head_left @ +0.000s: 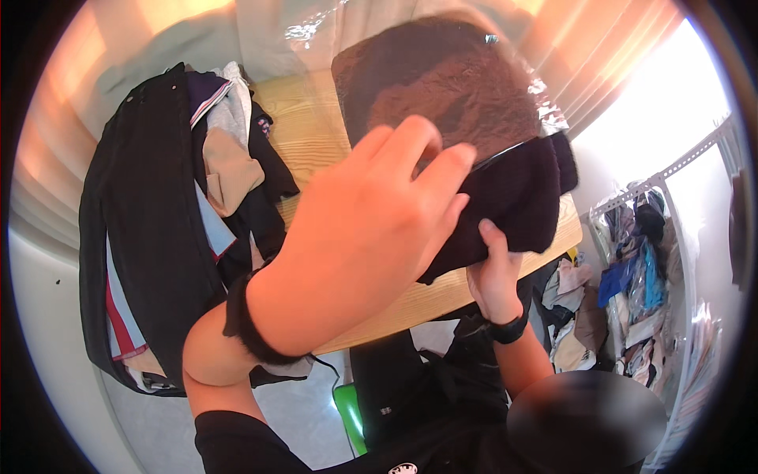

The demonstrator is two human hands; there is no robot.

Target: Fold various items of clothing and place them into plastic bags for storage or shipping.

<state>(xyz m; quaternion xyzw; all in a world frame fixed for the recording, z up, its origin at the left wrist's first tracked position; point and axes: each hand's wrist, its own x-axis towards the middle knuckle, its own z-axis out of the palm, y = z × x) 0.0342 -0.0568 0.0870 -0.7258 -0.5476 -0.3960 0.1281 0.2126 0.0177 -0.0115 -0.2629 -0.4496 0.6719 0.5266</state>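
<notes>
A folded black knit garment (521,189) lies at a slant over the table's right side, partly against a clear plastic bag. Dark brown fabric (442,87) shows through the shiny plastic bag (545,99). At the near edge of the garment, my right hand (496,276) grips it, thumb on top and the other fingers hidden beneath. My left hand (379,189) reaches across from the left, its fingers curled in a pinch at the bag's edge beside the garment. This hand covers part of both things.
The light wooden table (296,110) carries a tall heap of clothes (150,205) on the left, black trousers uppermost. A metal shelf rack (671,205) with bagged clothes stands at the right, near a clothes pile (580,316). Below the table is a green object (349,415). Curtains hang behind.
</notes>
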